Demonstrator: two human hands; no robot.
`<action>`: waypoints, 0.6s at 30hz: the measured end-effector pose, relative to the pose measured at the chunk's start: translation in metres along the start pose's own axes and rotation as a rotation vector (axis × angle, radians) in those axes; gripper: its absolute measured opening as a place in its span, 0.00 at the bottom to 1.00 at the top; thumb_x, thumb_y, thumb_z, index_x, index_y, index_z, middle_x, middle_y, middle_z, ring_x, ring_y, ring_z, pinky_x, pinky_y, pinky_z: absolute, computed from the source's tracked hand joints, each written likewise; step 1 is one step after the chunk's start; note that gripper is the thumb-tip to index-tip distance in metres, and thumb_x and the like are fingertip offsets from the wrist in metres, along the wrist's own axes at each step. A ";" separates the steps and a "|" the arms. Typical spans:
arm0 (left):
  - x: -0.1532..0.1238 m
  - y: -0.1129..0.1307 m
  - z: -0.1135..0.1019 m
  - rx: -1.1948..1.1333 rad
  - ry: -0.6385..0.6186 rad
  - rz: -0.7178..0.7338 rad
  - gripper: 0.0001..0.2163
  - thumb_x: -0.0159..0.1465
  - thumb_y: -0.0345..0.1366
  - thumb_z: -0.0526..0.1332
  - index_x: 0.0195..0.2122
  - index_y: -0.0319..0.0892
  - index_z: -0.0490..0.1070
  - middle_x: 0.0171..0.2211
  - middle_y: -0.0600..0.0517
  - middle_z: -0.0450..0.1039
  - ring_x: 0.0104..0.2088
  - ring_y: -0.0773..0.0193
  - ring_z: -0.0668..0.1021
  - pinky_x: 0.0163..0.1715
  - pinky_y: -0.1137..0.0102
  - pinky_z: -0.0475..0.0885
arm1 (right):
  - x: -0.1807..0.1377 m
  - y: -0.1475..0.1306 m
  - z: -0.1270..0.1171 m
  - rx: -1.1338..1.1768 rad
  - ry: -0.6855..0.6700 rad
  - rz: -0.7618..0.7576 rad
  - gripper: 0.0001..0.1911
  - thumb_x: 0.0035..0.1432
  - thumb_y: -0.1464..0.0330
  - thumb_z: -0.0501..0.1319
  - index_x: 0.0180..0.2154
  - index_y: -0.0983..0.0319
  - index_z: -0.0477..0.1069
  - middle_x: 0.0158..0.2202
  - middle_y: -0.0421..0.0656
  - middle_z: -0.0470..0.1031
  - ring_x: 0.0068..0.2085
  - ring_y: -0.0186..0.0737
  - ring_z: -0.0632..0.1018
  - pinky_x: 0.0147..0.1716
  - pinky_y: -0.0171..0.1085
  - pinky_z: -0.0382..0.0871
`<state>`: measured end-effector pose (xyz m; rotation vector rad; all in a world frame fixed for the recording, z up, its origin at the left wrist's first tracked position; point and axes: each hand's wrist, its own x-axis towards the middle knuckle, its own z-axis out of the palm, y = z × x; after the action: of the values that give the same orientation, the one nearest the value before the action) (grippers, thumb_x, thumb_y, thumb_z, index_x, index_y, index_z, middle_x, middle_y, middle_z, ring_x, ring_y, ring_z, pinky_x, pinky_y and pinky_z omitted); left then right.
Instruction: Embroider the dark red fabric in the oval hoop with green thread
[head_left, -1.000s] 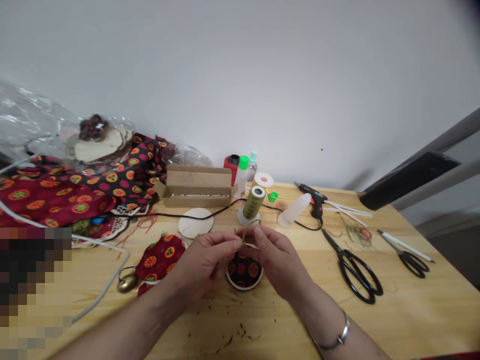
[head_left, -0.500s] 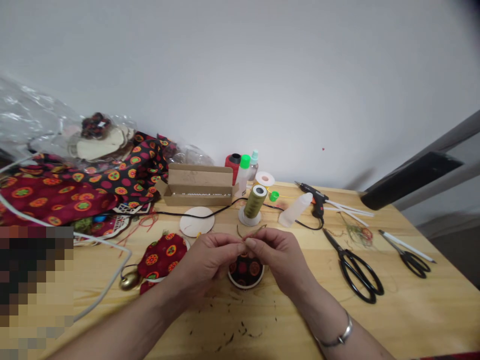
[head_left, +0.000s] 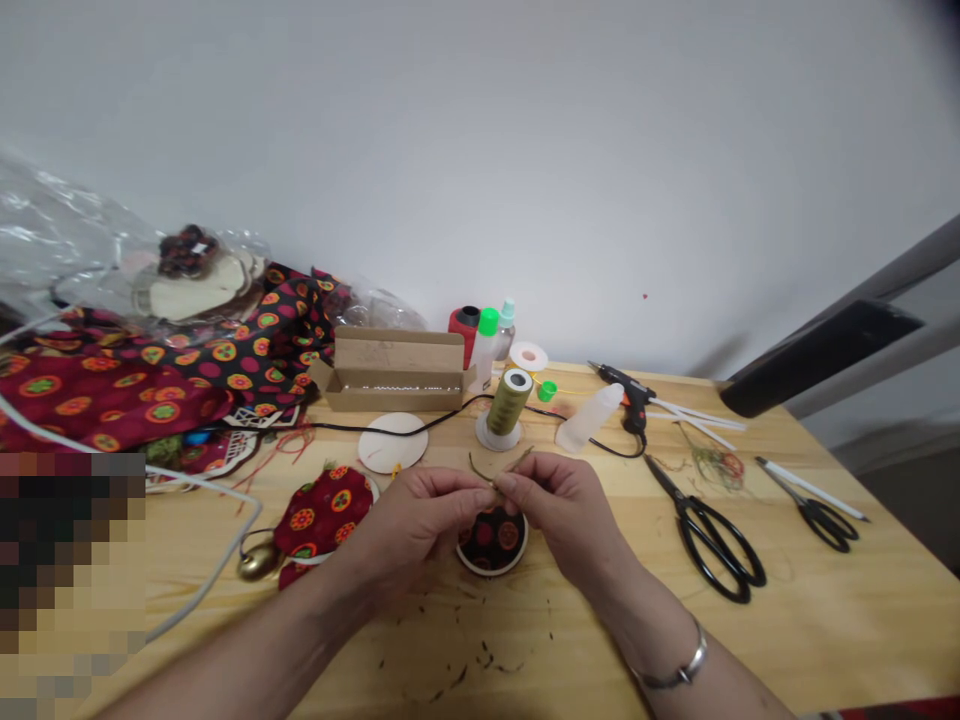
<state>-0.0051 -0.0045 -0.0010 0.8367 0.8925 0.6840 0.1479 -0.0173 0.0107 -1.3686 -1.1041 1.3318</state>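
Both my hands meet at the middle of the table, fingertips pinched together over a round black patterned fabric piece [head_left: 491, 543] with a white rim. My left hand [head_left: 431, 510] and my right hand [head_left: 555, 510] are closed on a thin olive-brown cord [head_left: 480, 468], whose loose ends stick up above the fingers. The point where the cord is pinched is partly hidden by my fingertips. Left of my left hand lies a dark red patterned fabric piece [head_left: 326, 512], with a brass bell [head_left: 259, 562] beside it.
Behind my hands stand an olive thread spool [head_left: 510, 405], a white bottle [head_left: 591, 418] and an open cardboard box [head_left: 397, 390]. Large black scissors [head_left: 720, 545], smaller scissors [head_left: 821, 520] and a glue gun [head_left: 630, 390] lie right. Patterned cloth [head_left: 97, 380] is heaped left.
My fingertips have shifted slightly around the cord, and its loose ends have moved a little. The view has drifted slightly; everything else on the table stays put.
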 end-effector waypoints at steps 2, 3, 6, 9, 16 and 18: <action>-0.001 0.001 0.001 0.033 0.008 0.007 0.06 0.51 0.38 0.65 0.26 0.40 0.78 0.20 0.54 0.74 0.21 0.71 0.70 0.21 0.77 0.61 | 0.000 0.000 0.000 -0.004 0.004 -0.002 0.11 0.44 0.67 0.64 0.17 0.65 0.67 0.15 0.36 0.67 0.18 0.26 0.63 0.18 0.28 0.56; -0.001 0.001 0.001 0.050 0.009 0.013 0.07 0.52 0.38 0.65 0.26 0.40 0.78 0.20 0.53 0.75 0.21 0.70 0.70 0.21 0.76 0.61 | 0.000 0.000 0.000 -0.005 0.007 0.000 0.11 0.44 0.68 0.64 0.17 0.65 0.67 0.14 0.36 0.67 0.18 0.26 0.63 0.18 0.28 0.56; -0.001 0.002 0.002 0.103 0.014 0.026 0.08 0.51 0.39 0.65 0.27 0.40 0.78 0.21 0.52 0.75 0.23 0.68 0.71 0.22 0.75 0.62 | 0.000 -0.001 0.000 0.001 0.018 0.009 0.11 0.44 0.67 0.64 0.17 0.65 0.67 0.14 0.36 0.67 0.17 0.26 0.64 0.18 0.28 0.57; -0.001 0.004 0.002 0.146 0.033 0.048 0.08 0.51 0.39 0.65 0.27 0.40 0.78 0.22 0.52 0.76 0.24 0.67 0.72 0.24 0.75 0.63 | 0.000 -0.001 0.001 0.006 0.025 0.002 0.11 0.43 0.67 0.65 0.17 0.65 0.67 0.15 0.36 0.67 0.18 0.27 0.65 0.18 0.29 0.59; -0.002 0.006 0.003 0.206 0.094 0.080 0.06 0.51 0.38 0.65 0.24 0.41 0.78 0.19 0.55 0.74 0.21 0.70 0.70 0.24 0.76 0.64 | 0.001 0.001 -0.001 -0.006 -0.009 0.007 0.12 0.45 0.65 0.64 0.18 0.65 0.67 0.15 0.37 0.67 0.17 0.27 0.63 0.17 0.29 0.57; -0.003 0.006 0.004 0.208 0.120 0.069 0.06 0.51 0.38 0.65 0.23 0.42 0.78 0.16 0.57 0.71 0.17 0.73 0.66 0.20 0.77 0.60 | 0.002 0.000 -0.004 0.005 -0.034 -0.022 0.12 0.47 0.64 0.63 0.18 0.65 0.68 0.16 0.38 0.69 0.19 0.28 0.64 0.18 0.29 0.57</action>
<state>-0.0039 -0.0056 0.0072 1.0234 1.0594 0.7155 0.1517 -0.0153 0.0101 -1.3306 -1.1347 1.3454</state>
